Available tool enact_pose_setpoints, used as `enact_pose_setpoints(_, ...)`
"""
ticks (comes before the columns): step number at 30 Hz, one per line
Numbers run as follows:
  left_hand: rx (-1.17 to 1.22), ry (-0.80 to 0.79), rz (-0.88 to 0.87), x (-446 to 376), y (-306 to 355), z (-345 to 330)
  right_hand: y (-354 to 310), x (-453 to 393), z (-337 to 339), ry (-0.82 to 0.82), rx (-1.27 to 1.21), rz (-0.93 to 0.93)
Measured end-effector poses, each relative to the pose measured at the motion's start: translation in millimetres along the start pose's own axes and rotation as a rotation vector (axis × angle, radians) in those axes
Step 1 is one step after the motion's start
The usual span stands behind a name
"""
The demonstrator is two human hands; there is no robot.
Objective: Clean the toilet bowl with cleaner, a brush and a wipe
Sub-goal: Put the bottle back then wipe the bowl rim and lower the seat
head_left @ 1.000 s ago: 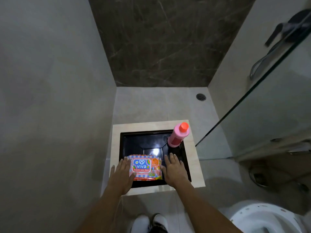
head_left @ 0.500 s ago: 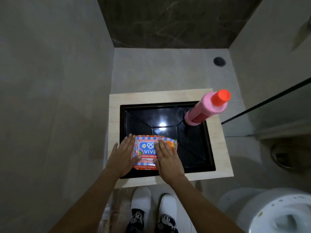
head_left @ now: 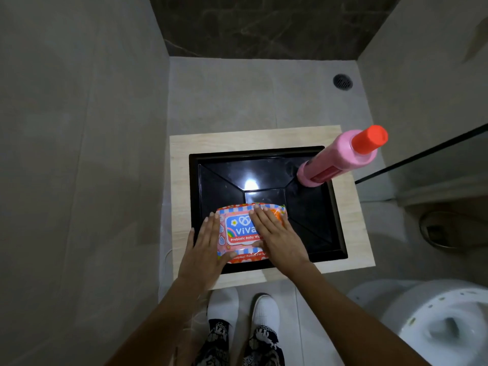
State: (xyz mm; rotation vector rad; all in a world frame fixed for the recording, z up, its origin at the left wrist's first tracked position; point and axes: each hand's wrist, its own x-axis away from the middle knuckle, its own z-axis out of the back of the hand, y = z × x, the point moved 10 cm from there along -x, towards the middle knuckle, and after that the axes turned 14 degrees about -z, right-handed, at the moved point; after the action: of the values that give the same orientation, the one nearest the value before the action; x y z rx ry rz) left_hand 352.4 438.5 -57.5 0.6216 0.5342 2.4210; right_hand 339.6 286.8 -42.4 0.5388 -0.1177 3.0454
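Landmark: black tray, sunk in a wooden frame.
Baby-wipes pack: tray's near-left slope.
Left hand: fingers straight, steadying the pack's left edge.
Right hand: flat on top, likely seeking the flap.
Cleaner bottle: tray's far-right corner, upright.
Toilet bowl: near-right of tray.
Room: tray's right half is free.

A light wooden-topped stand frames a glossy black rectangular tray. In the tray lie a pink wet-wipe pack and an upright pink bottle with an orange cap.
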Motion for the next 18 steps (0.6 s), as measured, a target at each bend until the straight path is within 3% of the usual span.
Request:
enact_pose_setpoints(5, -0.009, 0.033, 0.008, 1.1, -2.4, -3.5, -1.8, -1.8, -2.2, -0.009, 0.054, 0.041)
enact_pose_setpoints(11, -0.175, 0.095, -0.12, -1.5, 5.0, 6.7, -10.4, 0.2, 8.3, 0.188, 0.115, 0.108)
enact_pose_setpoints(18, -0.239, -0.002, -0.089, -4.1, -1.1, -2.3, -13.1, -2.7, 2.6, 0.17, 0.132, 0.16)
